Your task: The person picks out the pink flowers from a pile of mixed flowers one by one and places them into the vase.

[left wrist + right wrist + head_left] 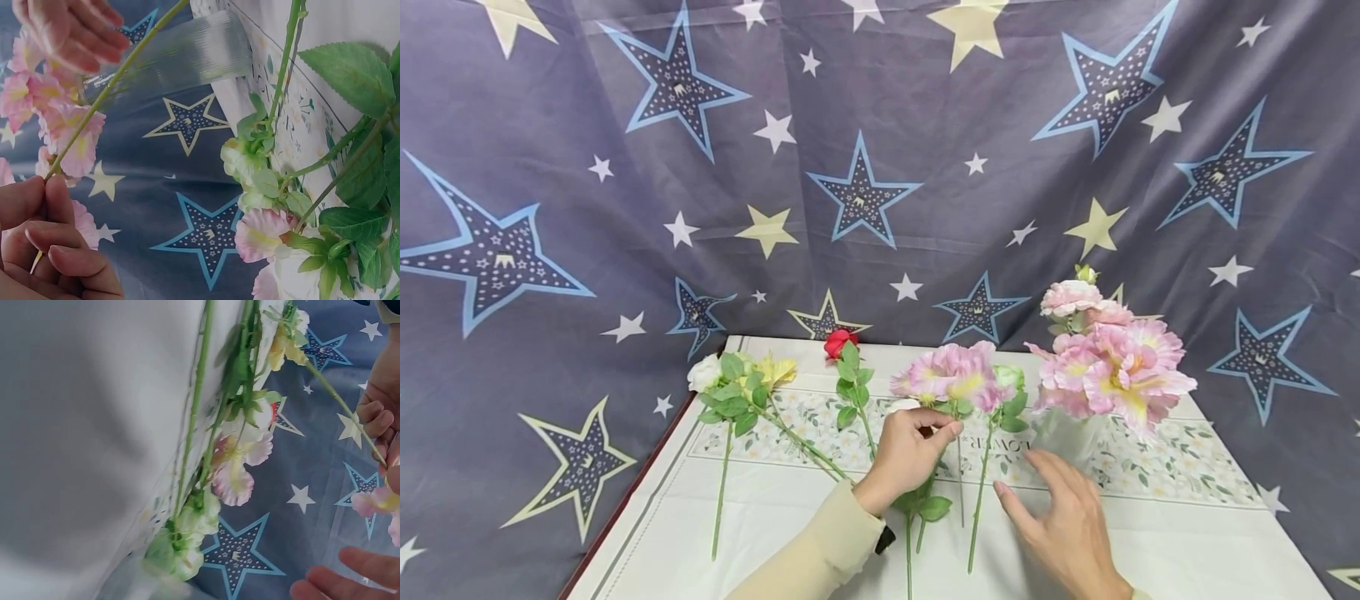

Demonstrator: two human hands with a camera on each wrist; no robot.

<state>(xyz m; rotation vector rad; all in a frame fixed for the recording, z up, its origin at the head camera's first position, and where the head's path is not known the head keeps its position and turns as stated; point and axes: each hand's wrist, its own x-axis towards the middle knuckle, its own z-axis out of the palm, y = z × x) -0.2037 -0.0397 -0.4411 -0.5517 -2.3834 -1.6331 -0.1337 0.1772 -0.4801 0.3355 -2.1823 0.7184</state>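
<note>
My left hand (910, 450) pinches the thin green stem (112, 87) of a pink flower with a yellow centre, between thumb and index finger. In the head view, pink petals (966, 371) show just above that hand. To the right, my right hand (1063, 525) has its fingers spread and holds nothing, in front of a clear ribbed vase (187, 56). Large pink blooms (1131, 375) and paler ones stand in the vase. A pale green flower (1009, 379) lies on the table between the hands, its stem toward me.
Left on the white table (655, 533) lie a white rose (703, 373) and a yellow flower (775, 369). A red rose (839, 343) lies near the back edge. Another white rose (300, 272) and a pink flower (234, 475) lie beside the green one. A starry curtain (895, 100) hangs behind.
</note>
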